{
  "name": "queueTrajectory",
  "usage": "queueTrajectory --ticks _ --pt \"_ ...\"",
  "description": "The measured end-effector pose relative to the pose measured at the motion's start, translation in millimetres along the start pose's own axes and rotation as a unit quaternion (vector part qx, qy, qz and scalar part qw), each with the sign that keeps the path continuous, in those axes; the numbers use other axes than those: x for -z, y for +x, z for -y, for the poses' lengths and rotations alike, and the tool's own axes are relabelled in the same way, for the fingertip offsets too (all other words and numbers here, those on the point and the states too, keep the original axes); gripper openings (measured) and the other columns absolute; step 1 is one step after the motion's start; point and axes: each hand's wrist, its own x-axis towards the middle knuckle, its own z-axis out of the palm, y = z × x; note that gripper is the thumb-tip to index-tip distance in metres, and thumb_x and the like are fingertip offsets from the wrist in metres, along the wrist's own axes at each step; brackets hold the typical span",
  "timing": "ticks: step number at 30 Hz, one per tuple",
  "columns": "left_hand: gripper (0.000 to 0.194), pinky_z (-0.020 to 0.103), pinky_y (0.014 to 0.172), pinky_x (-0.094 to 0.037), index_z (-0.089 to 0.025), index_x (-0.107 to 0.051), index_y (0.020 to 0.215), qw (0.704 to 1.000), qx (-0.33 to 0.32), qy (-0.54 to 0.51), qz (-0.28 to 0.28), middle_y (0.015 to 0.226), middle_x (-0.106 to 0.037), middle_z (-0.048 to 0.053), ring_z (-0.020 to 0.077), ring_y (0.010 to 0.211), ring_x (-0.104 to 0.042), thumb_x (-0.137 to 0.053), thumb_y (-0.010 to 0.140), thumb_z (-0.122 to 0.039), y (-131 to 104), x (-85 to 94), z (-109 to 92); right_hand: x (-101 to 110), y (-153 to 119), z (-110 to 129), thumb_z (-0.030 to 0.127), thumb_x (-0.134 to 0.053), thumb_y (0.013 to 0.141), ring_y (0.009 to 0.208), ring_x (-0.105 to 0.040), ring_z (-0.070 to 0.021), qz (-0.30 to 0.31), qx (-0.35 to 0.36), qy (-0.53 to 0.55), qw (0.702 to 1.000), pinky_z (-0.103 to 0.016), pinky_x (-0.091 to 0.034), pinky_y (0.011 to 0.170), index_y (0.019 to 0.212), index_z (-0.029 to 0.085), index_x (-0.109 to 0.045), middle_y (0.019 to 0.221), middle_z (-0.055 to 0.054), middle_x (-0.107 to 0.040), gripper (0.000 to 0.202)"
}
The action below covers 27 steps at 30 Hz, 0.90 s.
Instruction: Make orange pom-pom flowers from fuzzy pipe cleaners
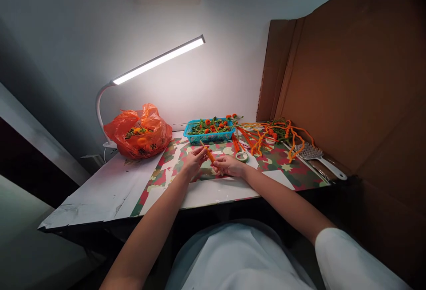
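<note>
- Left hand has its thumb and fingers pinched on the upper part of a slim orange piece, which tilts up and to the left above the near part of the table.
- Right hand grips the same piece at its lower end, fingers curled around it; they hide much of that end, so I can't fairly say whether it is wound, folded or bare there.
- For this two-handed hold, a light pinch above and a firmer one below should serve best: enough to steady the piece without flattening it. Small, even finger movements look safer than a hard twist, and keeping both grips close together should stop the thin upper end from bending.
- Just beyond the right hand lies a tape roll, flat and within easy reach.
- Farther back, orange strips spread beside a blue basket of orange-headed stems.
- Well apart, an orange plastic bag sits to the left, under a lit lamp, and a hairbrush to the right.
</note>
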Motion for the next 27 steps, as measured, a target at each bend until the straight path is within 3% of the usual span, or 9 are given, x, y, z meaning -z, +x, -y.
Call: queueTrajectory --ticks 7,15,19,23,25,27 --pt "0.036 0.019 0.055 -0.043 -0.013 -0.065 0.065 1.000 -0.003 0.018 -0.015 0.064 -0.063 0.001 0.0080 0.058 -0.055 -0.086 0.047 -0.037 1.2 4.2 2.3 -10.4 -6.8 8.0 0.036 -0.081 0.062 0.050 -0.061 -0.0126 -0.041 -0.021 -0.030 0.998 -0.024 -0.049 0.050 0.074 0.010 -0.060 0.063 -0.004 -0.067 0.036" --pt "0.041 0.020 0.054 -0.043 -0.012 -0.064 0.066 0.997 0.016 0.042 -0.058 0.060 -0.060 0.000 0.0069 0.052 -0.052 -0.086 0.045 -0.039 0.8 3.1 3.3 -18.8 -5.1 4.9 0.039 -0.081 0.060 0.043 -0.056 -0.0102 -0.129 0.016 -0.085 0.988 -0.021 -0.043 0.041 0.066 0.011 -0.060 0.056 -0.003 -0.065 0.036" --pt "0.036 0.018 0.054 -0.043 -0.014 -0.062 0.070 0.996 -0.002 0.010 -0.088 0.062 -0.059 -0.002 0.0051 0.052 -0.052 -0.084 0.050 -0.035 2.3 2.2 -0.5 -17.7 -4.1 4.0 0.046 -0.076 0.065 0.049 -0.058 -0.0100 -0.094 0.042 -0.061 0.993 -0.021 -0.045 0.049 0.073 0.011 -0.061 0.062 -0.003 -0.066 0.039" --pt "0.031 0.016 0.054 -0.043 -0.016 -0.062 0.076 0.989 -0.068 -0.031 -0.130 0.067 -0.061 -0.003 0.0035 0.052 -0.051 -0.079 0.058 -0.034 4.3 6.1 -6.2 -14.9 -3.0 4.1 0.046 -0.064 0.078 0.053 -0.059 -0.0104 -0.046 0.004 -0.016 0.999 -0.023 -0.047 0.056 0.083 0.011 -0.062 0.059 -0.002 -0.063 0.036" --pt "0.033 0.017 0.053 -0.043 -0.016 -0.062 0.080 0.989 -0.086 -0.018 -0.116 0.069 -0.062 -0.002 0.0044 0.053 -0.052 -0.078 0.059 -0.036 2.8 5.6 -6.0 -13.5 -1.6 2.7 0.042 -0.061 0.082 0.045 -0.051 -0.0076 -0.055 0.009 -0.015 0.998 -0.021 -0.042 0.050 0.079 0.012 -0.061 0.051 0.002 -0.057 0.031" --pt "0.039 0.018 0.052 -0.042 -0.017 -0.064 0.087 0.995 -0.082 0.023 -0.061 0.073 -0.064 0.000 0.0065 0.055 -0.053 -0.079 0.057 -0.038 -0.5 2.0 -2.8 -12.4 0.3 0.8 0.042 -0.058 0.084 0.039 -0.043 -0.0057 -0.068 0.029 -0.021 0.997 -0.019 -0.033 0.043 0.072 0.013 -0.057 0.045 0.005 -0.050 0.031"
